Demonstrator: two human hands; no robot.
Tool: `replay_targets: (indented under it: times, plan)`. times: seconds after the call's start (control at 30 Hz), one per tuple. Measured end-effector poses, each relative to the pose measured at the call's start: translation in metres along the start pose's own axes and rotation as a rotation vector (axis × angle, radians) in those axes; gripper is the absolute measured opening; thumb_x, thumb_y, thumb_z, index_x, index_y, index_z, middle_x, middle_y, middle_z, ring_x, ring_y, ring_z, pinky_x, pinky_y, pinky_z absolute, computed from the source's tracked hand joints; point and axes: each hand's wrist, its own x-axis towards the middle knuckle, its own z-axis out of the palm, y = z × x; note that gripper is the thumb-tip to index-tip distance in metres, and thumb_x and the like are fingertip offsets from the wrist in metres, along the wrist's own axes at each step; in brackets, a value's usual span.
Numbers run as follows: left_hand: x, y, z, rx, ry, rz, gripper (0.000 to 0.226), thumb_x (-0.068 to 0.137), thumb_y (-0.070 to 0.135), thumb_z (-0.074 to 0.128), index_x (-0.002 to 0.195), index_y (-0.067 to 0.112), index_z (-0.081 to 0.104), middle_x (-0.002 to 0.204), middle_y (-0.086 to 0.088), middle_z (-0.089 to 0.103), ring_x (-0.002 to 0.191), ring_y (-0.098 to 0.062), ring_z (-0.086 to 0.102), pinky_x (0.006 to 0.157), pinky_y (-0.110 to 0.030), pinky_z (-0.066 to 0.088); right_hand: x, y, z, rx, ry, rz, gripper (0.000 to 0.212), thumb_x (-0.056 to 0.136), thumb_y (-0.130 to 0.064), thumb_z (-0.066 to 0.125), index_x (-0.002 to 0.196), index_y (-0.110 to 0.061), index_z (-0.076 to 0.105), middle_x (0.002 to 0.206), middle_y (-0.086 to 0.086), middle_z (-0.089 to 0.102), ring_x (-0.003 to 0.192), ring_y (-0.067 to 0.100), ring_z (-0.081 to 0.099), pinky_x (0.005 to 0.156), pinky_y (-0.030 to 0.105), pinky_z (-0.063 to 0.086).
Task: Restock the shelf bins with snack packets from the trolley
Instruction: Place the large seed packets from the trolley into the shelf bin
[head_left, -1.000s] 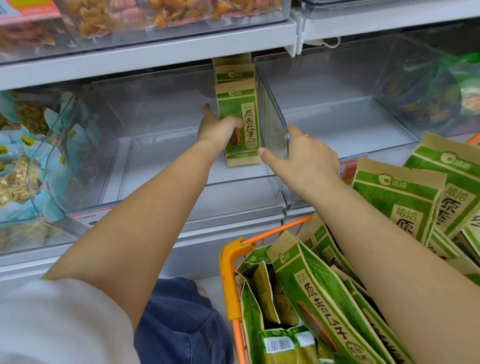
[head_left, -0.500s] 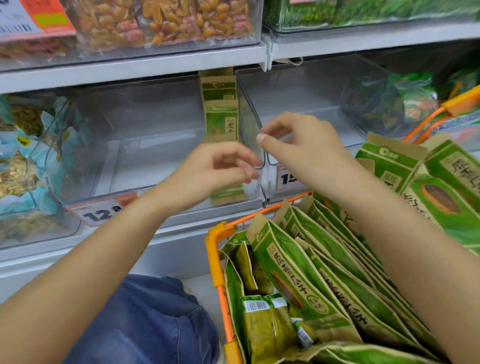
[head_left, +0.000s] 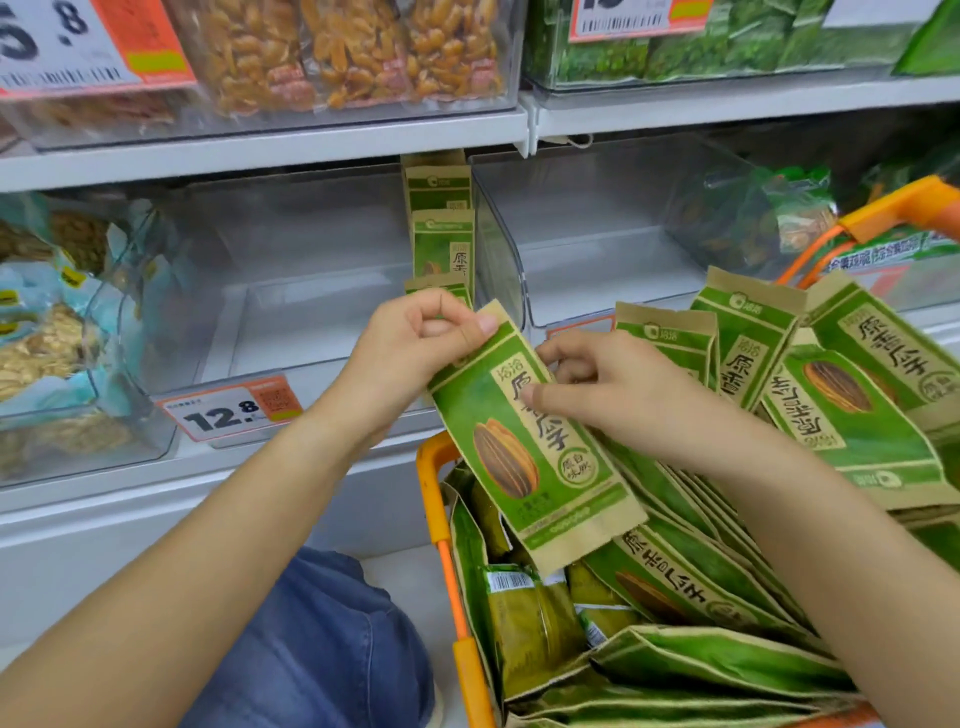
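Knee: a leg in blue denim (head_left: 322, 639) sat lowest in view, left of the trolley.
Trolley: an orange-framed trolley (head_left: 439, 525) stood against the shelf front, packed with green-and-kraft sunflower seed packets (head_left: 701, 571) lying slanted and overlapping.
Held packet: one sunflower seed packet (head_left: 524, 441) was raised above the trolley's near-left corner, tilted, top end toward the shelf.
Left hand: the left hand (head_left: 415, 353) pinched the packet's top edge between thumb and curled fingers.
Right hand: the right hand (head_left: 613, 389) grasped the same packet at its right edge, thumb lying across the printed face.
Price tag: an orange-and-white tag reading 12.8 (head_left: 231, 408) was clipped to the bin's front lip.
Target bin: a clear plastic bin (head_left: 291, 291) held three matching packets (head_left: 444, 244) stood upright against its right wall.
Neighbouring bins: pale blue nut packs (head_left: 47, 338) filled the left bin; a second clear bin (head_left: 597, 249) stood to the right.
Upper shelf: bagged orange snacks (head_left: 353, 52) and green packs (head_left: 727, 47) sat above.
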Motion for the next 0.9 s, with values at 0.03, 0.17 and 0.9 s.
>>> replay_targets:
  times: [0.03,0.17,0.9]
  plan:
    - [0.0,0.0,0.0,-0.071,0.028,-0.054,0.018,0.075,0.03,0.068,0.081,0.014,0.062,0.067,-0.001,0.069,0.057,-0.012,0.062,0.054,-0.02,0.048,0.004,-0.002,-0.001,0.123,0.016,0.035,0.006,0.086,-0.026,0.067,0.089,-0.021,0.067,0.062,-0.004,0.067,0.058,0.01,0.061,0.063,0.028,0.047]
    - [-0.008,0.002,-0.006,-0.296,-0.121,-0.309,0.037,0.076,0.033,0.061,0.106,0.013,0.067,0.09,-0.004,0.074,0.073,-0.013,0.07,0.06,-0.026,0.056,0.02,-0.005,-0.004,0.406,0.064,0.129,0.012,0.091,-0.021,0.063,0.096,-0.011,0.067,0.077,0.002,0.073,0.059,0.014,0.064,0.044,0.02,0.044]
    - [0.124,-0.055,-0.053,0.28,0.065,-0.69,0.038,0.088,0.024,0.068,0.123,0.012,0.057,0.124,-0.009,0.054,0.11,-0.03,0.055,0.094,-0.04,0.048,0.121,0.031,0.028,-0.505,0.431,0.11,0.045,0.097,-0.028,0.048,0.134,-0.002,0.044,0.137,0.019,0.044,0.137,0.029,0.025,0.104,0.037,0.031]
